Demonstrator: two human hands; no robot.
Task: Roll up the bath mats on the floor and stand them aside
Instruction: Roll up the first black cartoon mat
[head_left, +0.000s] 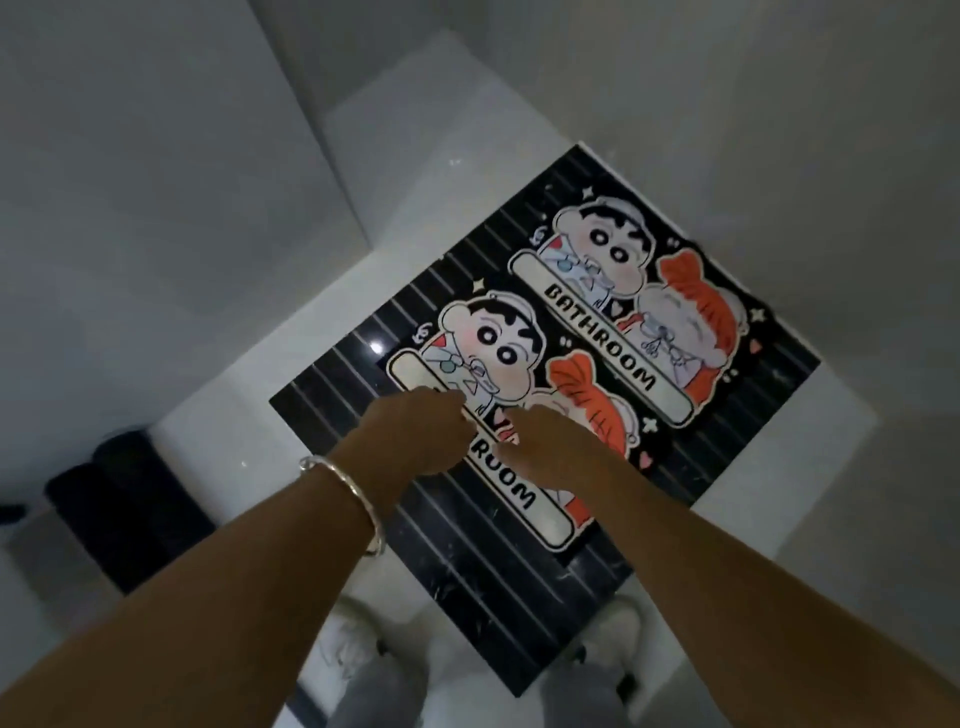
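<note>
While both arms reach forward and down, the left hand (415, 431) and the right hand (545, 441) hang close together over the middle of the view, backs up, fingers curled loosely downward; neither holds anything, and how far the fingers are spread underneath cannot be told. A silver bangle (345, 493) circles the left wrist.

Below the hands, two bath mats lie flat and unrolled on the white floor (779, 545), side by side and touching or slightly overlapping. The near bath mat (467, 571) runs from centre toward 6 o'clock; the far bath mat (675, 322) sits toward 1 o'clock. Each is black with pale stripes, cartoon figures and a "BATHROOM" banner.

At 6 o'clock two white shoes (358, 644) stand at the near mat's edge. At 9 o'clock dark rolled bundles (104, 499) rest against the wall; what they are is unclear. No container shows.
</note>
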